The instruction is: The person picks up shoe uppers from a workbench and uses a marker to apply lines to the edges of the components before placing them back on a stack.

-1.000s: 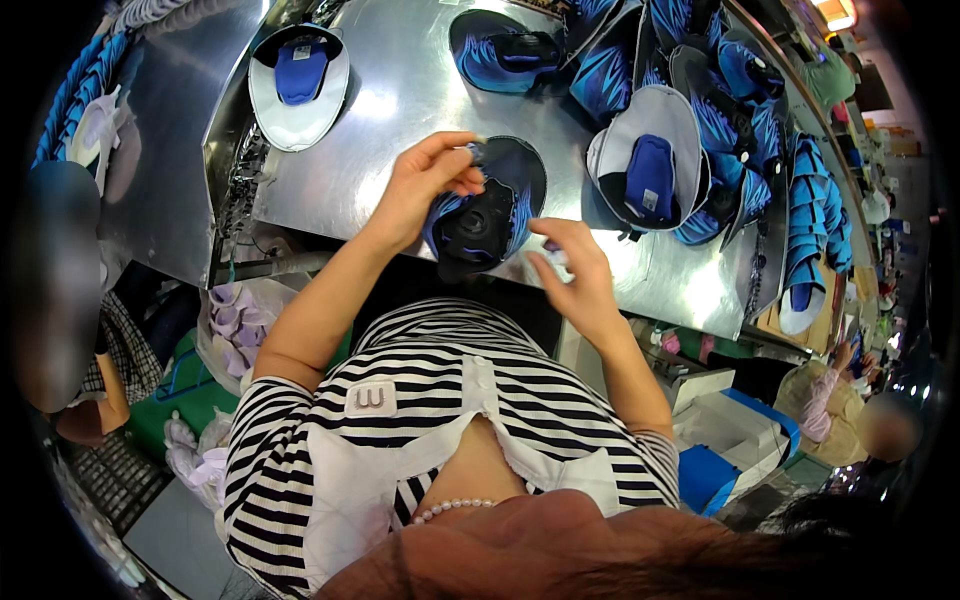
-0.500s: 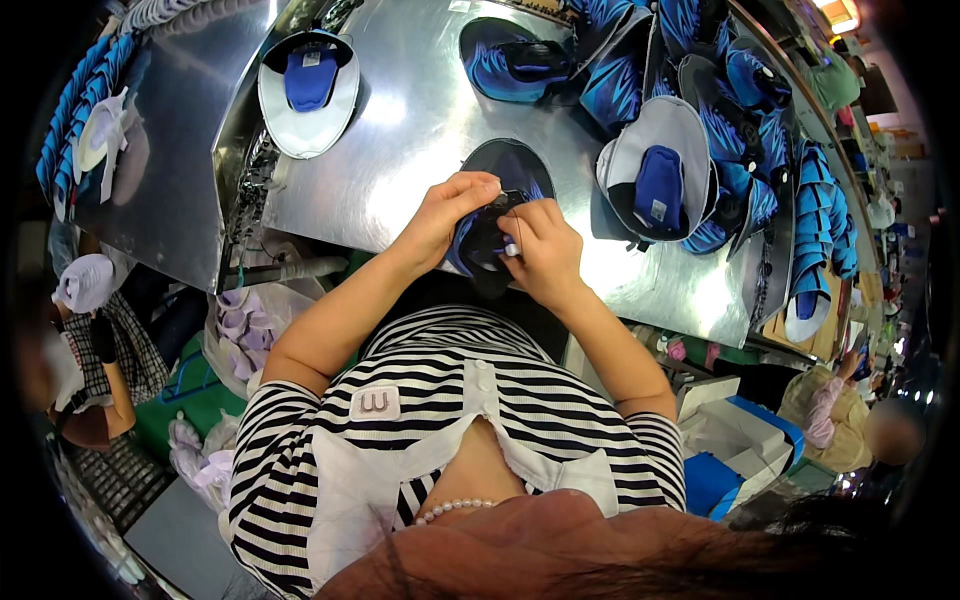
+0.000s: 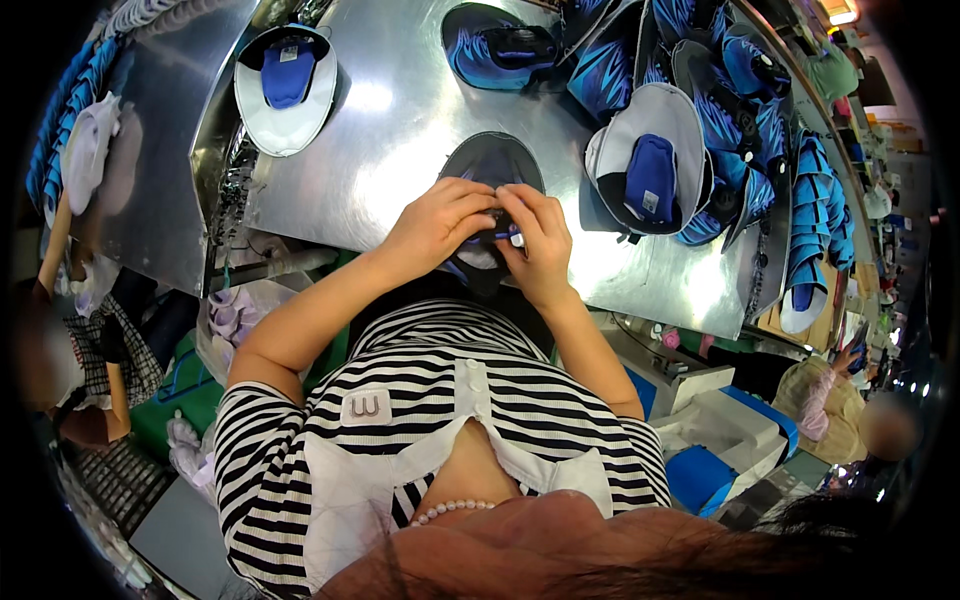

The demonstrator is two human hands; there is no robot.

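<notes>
A dark shoe upper [image 3: 492,158] with a rounded toe lies at the near edge of the metal table, its other end towards my body. My left hand [image 3: 440,225] comes over it from the left with thumb and fingers pinched at its opening. From the right, my right hand [image 3: 540,238] meets it there, also closed, fingertips almost touching the left ones. A small white piece [image 3: 517,240] shows by the right fingers; I cannot make out what it is. The fingers hide the middle of the upper and anything thin between them.
A pale-lined upper with a blue tongue [image 3: 285,110] lies at the left; another [image 3: 650,170] sits at the right beside a pile of blue-black uppers [image 3: 725,110]. One more upper [image 3: 495,50] lies farther back. Co-workers are at both sides, one hand reaching past a white piece [image 3: 90,145].
My hands have drawn together over the upper's opening; the right fingers have risen to the left fingertips. At far left, a co-worker's arm now reaches to the white piece. The view has shifted slightly.
</notes>
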